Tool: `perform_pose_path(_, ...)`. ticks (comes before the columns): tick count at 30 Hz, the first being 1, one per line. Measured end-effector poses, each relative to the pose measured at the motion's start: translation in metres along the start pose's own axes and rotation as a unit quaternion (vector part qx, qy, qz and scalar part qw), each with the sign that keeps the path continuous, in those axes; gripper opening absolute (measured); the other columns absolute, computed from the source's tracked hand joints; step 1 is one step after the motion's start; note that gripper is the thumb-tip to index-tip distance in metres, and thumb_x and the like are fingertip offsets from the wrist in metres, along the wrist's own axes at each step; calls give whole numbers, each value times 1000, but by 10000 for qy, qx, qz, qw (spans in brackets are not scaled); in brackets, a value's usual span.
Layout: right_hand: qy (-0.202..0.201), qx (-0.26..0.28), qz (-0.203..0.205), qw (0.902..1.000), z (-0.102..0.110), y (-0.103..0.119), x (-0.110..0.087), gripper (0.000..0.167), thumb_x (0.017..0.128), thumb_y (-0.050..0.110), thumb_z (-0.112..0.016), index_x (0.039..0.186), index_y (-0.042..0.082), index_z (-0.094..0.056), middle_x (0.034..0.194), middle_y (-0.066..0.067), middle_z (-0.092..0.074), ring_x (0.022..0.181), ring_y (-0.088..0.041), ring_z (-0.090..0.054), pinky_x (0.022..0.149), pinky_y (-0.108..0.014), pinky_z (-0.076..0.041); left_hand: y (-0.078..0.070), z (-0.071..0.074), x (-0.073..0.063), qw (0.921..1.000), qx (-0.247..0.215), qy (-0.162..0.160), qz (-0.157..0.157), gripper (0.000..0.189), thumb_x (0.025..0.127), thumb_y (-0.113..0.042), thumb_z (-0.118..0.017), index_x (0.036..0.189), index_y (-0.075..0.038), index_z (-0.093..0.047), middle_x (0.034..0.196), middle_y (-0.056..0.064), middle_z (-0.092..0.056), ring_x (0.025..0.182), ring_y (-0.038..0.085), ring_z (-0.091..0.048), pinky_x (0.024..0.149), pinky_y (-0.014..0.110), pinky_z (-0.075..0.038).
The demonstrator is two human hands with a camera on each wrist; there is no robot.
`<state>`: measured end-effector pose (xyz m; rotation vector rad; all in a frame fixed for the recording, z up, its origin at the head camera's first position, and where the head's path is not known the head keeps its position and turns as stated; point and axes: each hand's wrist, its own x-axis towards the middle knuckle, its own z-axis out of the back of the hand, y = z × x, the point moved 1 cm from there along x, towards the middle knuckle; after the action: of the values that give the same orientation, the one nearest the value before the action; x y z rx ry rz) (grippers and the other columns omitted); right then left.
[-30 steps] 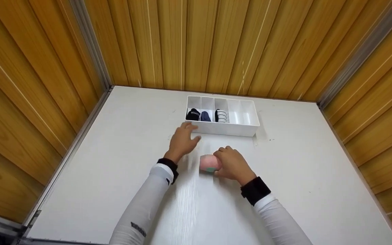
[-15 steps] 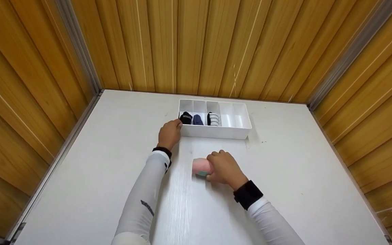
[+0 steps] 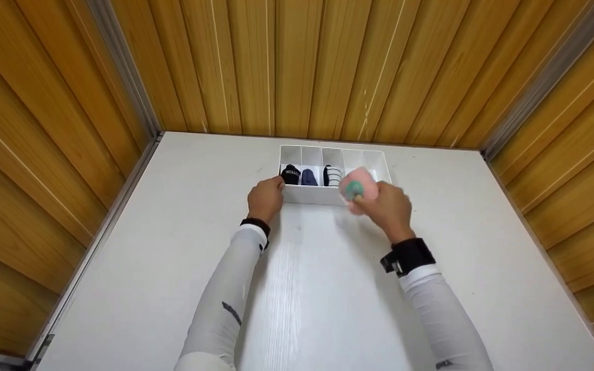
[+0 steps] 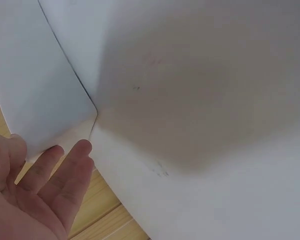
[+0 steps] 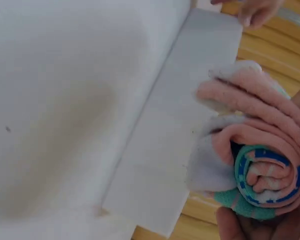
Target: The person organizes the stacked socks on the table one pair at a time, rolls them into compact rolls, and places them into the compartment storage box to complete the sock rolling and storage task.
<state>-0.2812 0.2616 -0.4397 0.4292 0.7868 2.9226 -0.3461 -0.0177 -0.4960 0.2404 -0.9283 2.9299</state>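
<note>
A rolled pair of pink socks (image 3: 357, 188) with a green patch is gripped in my right hand (image 3: 389, 208), raised in front of the right part of the white divided box (image 3: 312, 195). Its coiled end, pink with green and blue, faces the camera in the right wrist view, where the socks (image 5: 270, 145) cover much of that hand. My left hand (image 3: 266, 198) holds the front left corner of the box; in the left wrist view the thumb and fingers (image 4: 47, 162) pinch its edge. Black socks (image 3: 291, 175), navy socks (image 3: 309, 178) and striped socks (image 3: 333, 176) sit in the left compartments.
The box stands on a white table (image 3: 137, 232) near the back wall (image 3: 297, 72) of wood-look panels. Similar panelled walls with grey metal posts (image 3: 127, 67) close off both sides. The box's right compartments are partly hidden behind the pink socks.
My right hand has lifted the pink socks off the table and carried them forward and right to the box. My left hand has moved to the box's front left corner and grips it.
</note>
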Motion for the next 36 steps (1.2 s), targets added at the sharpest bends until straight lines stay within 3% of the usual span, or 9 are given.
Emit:
perform_pose_path(5,-498,-352,-362,9975,19,-9,39,44,79,46,-72,88,3,-67,77,-12,-67,69,-28,-61,55,-35,-38,-4,-1,-3,9998,97,148,2,21,104,-25,-56,110,-15,-73,107,9,-77,98,33,-73,82,49,-57)
perform_pose_path(11,-359,-391,-422,9977,5,-3,60,45,80,38,-72,95,-4,-69,83,-18,-69,74,-31,-63,58,-39,-44,1,4,-8,9992,185,358,41,21,104,-25,-56,110,-16,-74,104,7,-77,97,31,-73,83,48,-56)
perform_pose_path(14,-340,-607,-30,9976,-11,7,60,50,80,35,-73,102,-9,-69,92,-24,-70,83,-38,-67,67,-48,-53,5,6,-11,9989,304,331,106,19,103,-25,-58,108,-16,-75,103,6,-77,97,30,-73,84,47,-56)
perform_pose_path(18,-560,-1318,470,9886,-27,12,60,58,79,32,-76,110,-15,-65,103,-29,-65,95,-48,-66,81,-56,-54,1,4,-13,9992,216,312,-119,20,103,-24,-58,108,-15,-75,104,6,-78,98,29,-73,85,46,-56)
perform_pose_path(21,-515,-1557,498,9852,-36,10,58,63,81,31,-76,119,-16,-60,110,-31,-62,99,-50,-63,84,-57,-53,-5,0,-16,9987,149,430,-228,21,103,-24,-57,109,-15,-75,103,6,-78,97,29,-73,84,45,-56)
perform_pose_path(25,-348,-1428,368,9885,-42,7,55,72,85,31,-75,138,-9,-47,114,-35,-62,97,-54,-64,81,-60,-54,-9,-1,-19,9981,207,548,-171,21,103,-25,-58,109,-16,-76,102,5,-78,97,28,-73,84,45,-56)
perform_pose_path(28,-416,-1329,362,9896,-41,5,53,76,87,34,-76,144,-3,-41,110,-36,-64,93,-55,-66,77,-61,-55,-11,-1,-20,9980,232,561,-192,21,103,-26,-58,109,-16,-76,103,5,-78,98,29,-73,85,45,-56)
perform_pose_path(32,-393,-1400,493,9881,-41,6,50,64,95,37,-66,137,-8,-47,108,-37,-65,96,-54,-65,79,-60,-55,-11,-2,-20,9977,195,606,-218,22,103,-26,-57,110,-17,-76,105,5,-78,100,29,-73,85,45,-56)
perform_pose_path(36,77,-1532,493,9869,-42,3,44,62,101,33,-46,140,-15,-44,125,-39,-55,111,-55,-57,86,-61,-52,-9,-3,-21,9978,160,602,-214,22,103,-26,-57,111,-16,-76,106,6,-78,100,29,-73,86,45,-56)
